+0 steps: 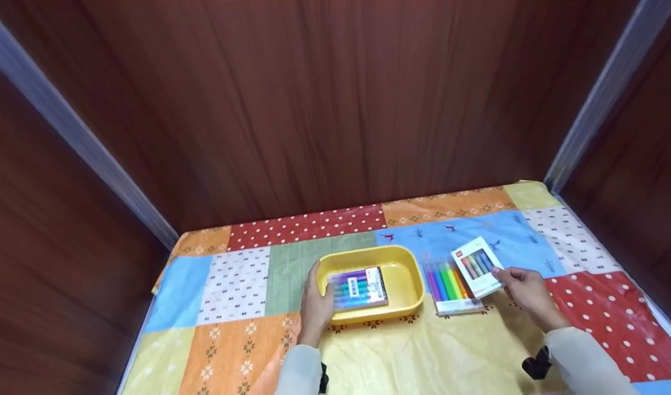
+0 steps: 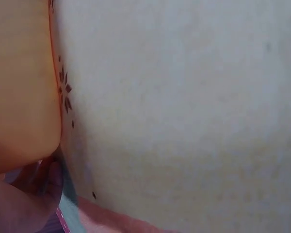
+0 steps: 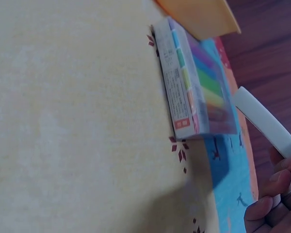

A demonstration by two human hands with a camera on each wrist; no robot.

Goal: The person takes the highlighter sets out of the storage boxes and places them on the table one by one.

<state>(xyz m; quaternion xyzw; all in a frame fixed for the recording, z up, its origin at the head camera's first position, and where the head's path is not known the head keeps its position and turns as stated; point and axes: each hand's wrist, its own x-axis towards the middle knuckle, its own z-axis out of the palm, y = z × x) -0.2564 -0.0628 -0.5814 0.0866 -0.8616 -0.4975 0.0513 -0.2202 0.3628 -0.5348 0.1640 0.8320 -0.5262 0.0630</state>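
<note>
A yellow plastic basket point(image 1: 404, 280) sits on the patterned cloth. My left hand point(image 1: 317, 310) grips its left side, thumb over the rim and fingers along the outer wall. Inside the basket lies a clear pack of purple and teal pens point(image 1: 360, 289). My right hand point(image 1: 530, 296) pinches the lower right edge of a white box point(image 1: 480, 277), whose window shows several coloured sticks. In the right wrist view this white box point(image 3: 264, 119) is edge-on, raised above the cloth. Beneath it, right of the basket, a clear pack of rainbow-coloured pens point(image 1: 447, 291) lies partly covered in the head view.
A patchwork-print cloth point(image 1: 236, 340) covers the table. Dark wood panels point(image 1: 335, 109) rise behind it and at both sides, with grey metal strips point(image 1: 598, 93) at the corners. Black wrist devices point(image 1: 537, 365) are worn at the cuffs.
</note>
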